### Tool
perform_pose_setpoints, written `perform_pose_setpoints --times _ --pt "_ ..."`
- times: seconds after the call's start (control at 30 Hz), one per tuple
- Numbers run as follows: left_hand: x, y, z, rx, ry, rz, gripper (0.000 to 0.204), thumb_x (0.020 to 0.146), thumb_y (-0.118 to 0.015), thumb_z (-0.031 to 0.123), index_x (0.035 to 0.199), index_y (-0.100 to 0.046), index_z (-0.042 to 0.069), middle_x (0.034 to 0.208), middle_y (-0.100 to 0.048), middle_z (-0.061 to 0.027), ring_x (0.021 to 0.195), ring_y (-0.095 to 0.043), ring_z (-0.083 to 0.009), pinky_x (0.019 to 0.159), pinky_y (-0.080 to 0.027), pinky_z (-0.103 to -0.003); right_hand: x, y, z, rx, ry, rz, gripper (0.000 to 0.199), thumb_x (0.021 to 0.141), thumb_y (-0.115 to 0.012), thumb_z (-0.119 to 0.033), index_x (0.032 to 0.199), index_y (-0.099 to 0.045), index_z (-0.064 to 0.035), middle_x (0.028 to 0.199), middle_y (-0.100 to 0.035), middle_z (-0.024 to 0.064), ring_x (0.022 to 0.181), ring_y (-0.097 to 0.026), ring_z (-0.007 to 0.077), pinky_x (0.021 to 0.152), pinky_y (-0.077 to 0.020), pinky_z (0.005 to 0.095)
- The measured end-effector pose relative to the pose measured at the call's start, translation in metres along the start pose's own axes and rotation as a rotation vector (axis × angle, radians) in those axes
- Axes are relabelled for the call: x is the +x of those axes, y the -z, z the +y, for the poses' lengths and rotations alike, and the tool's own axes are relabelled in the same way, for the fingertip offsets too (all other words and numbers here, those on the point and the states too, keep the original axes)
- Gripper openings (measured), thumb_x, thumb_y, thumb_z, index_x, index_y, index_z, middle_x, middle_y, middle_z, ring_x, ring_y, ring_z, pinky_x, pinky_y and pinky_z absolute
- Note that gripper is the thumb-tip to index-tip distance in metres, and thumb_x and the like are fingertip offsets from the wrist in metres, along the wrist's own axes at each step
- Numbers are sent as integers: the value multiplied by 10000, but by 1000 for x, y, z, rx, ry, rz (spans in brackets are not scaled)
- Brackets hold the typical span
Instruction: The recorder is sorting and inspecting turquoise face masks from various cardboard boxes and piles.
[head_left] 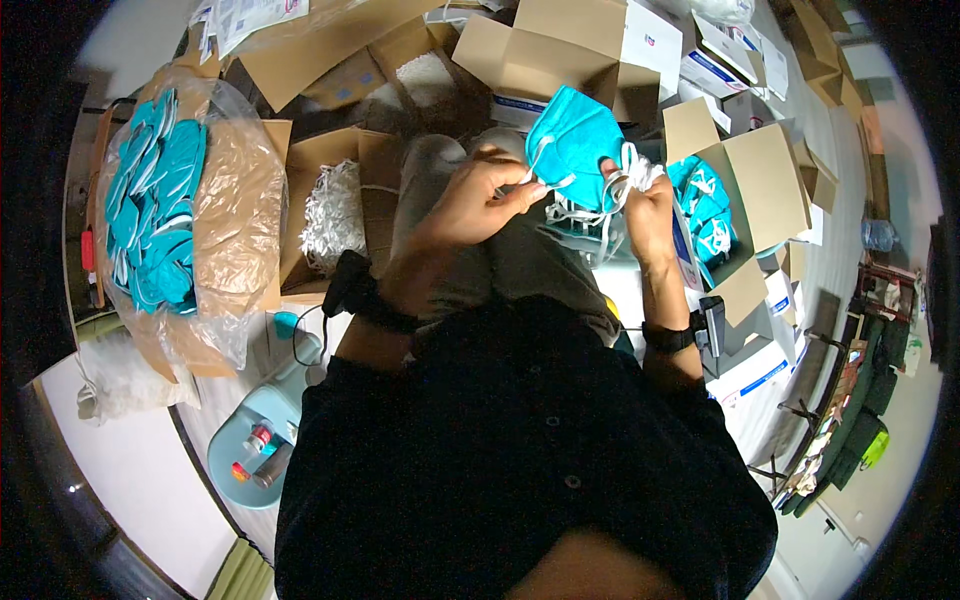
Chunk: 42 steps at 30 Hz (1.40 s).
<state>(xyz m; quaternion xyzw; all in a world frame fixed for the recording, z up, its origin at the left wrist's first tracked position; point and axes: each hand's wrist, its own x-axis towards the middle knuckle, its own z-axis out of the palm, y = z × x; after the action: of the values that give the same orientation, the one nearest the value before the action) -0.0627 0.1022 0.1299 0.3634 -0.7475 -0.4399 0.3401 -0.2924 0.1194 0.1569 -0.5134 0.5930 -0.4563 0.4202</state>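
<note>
A teal cup-shaped face mask [572, 138] is held up over my lap, with white elastic straps at its lower edge. The fingers of my left hand [482, 200] are closed in a pinch on a white strap [556, 183] at the mask's lower left. My right hand [650, 212] grips the mask's right side, its thumb on the teal face. A looped bunch of white elastic straps [634, 172] is also in that hand. More white straps [580, 212] hang below the mask, over a clear plastic sheet or bag that is partly hidden.
At left, an open box lined with a clear bag [235, 215] holds many teal mask pieces [155, 210]. Beside it, a carton holds white straps [335, 215]. Right of me, a carton [765, 185] contains strapped teal masks [703, 205]. A blue bin [225, 465] stands lower left.
</note>
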Motion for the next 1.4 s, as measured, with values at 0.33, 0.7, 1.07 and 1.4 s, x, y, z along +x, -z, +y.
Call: perform_pose_setpoints --times 0.33,0.7,1.07,1.4 --pt "-28 46 -8 -29 40 206 298 934 -432 183 691 -548 54 690 -564 -41 652 -517 -181 617 -394 -293 8 6 53 -51 5 -7 39 774 -637 -33 756 -656 -4 690 -608 -11 637 -501 80 584 -399 264" --pt "-6 15 16 -599 609 -114 500 984 -317 456 879 -622 74 740 -603 -10 683 -538 -82 561 -357 -207 -7 -3 13 290 29 -270 394 785 -563 77 1163 -610 -22 880 -654 28 733 -585 85 671 -472 220" --pt "-14 13 9 -281 400 -261 321 984 -450 281 827 -620 59 652 -549 19 606 -493 -54 550 -374 -204 0 -41 27 44 63 -347 296 687 -480 78 862 -695 -25 763 -677 59 693 -599 145 645 -467 287" --pt "-12 -60 5 -383 353 39 321 969 -467 204 707 -531 29 605 -521 -9 554 -482 -86 522 -385 -251 26 -40 34 1115 -699 -1 254 903 -316 -77 832 -559 -94 602 -445 -16 419 -290 78 379 -253 206"
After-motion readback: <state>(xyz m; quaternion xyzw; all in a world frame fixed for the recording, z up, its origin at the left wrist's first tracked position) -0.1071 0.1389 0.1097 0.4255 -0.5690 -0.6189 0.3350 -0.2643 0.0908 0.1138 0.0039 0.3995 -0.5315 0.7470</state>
